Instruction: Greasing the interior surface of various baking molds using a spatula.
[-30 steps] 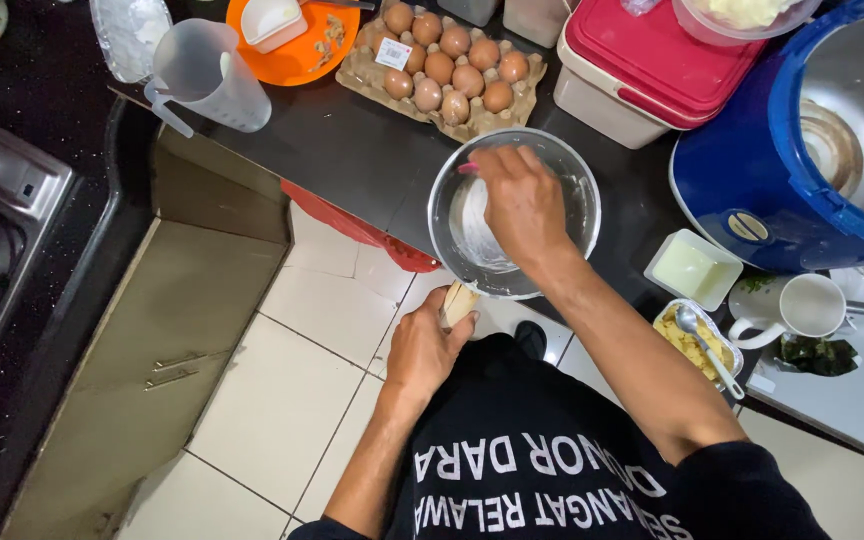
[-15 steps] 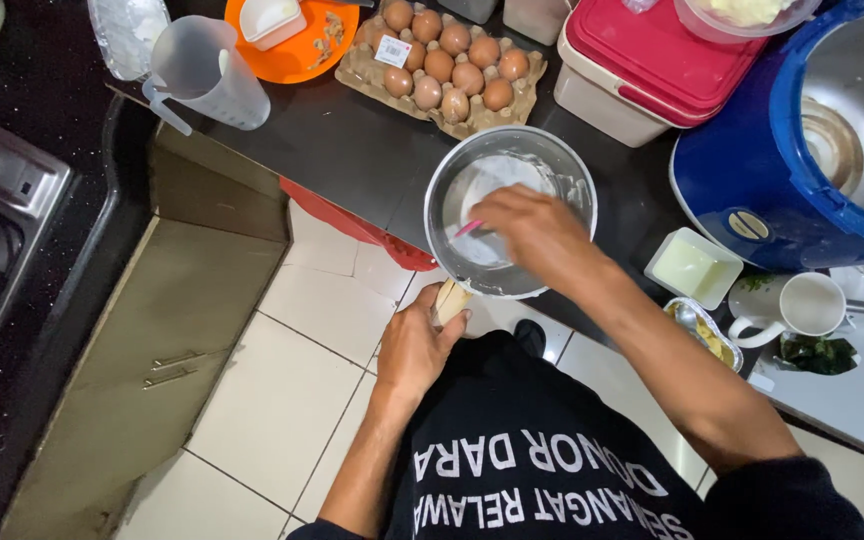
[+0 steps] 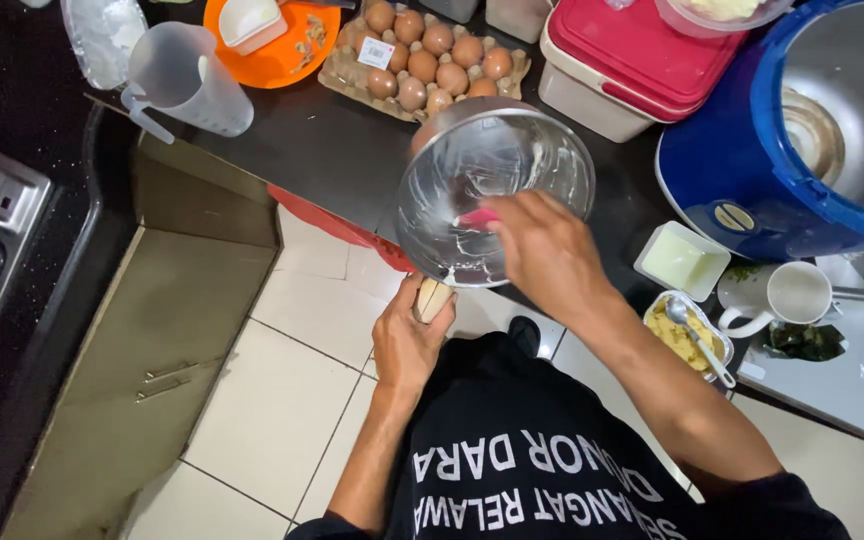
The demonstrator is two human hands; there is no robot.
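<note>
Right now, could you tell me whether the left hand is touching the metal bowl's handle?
Touching: the head view shows the left hand wrapped around the pale handle of the metal bowl, tilting it.

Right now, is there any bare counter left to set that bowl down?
Bare dark counter lies between the clear jug, the egg tray and the metal bowl. Right of the bowl it is crowded: red-lidded box, blue pot, small dishes, white cup.
</note>
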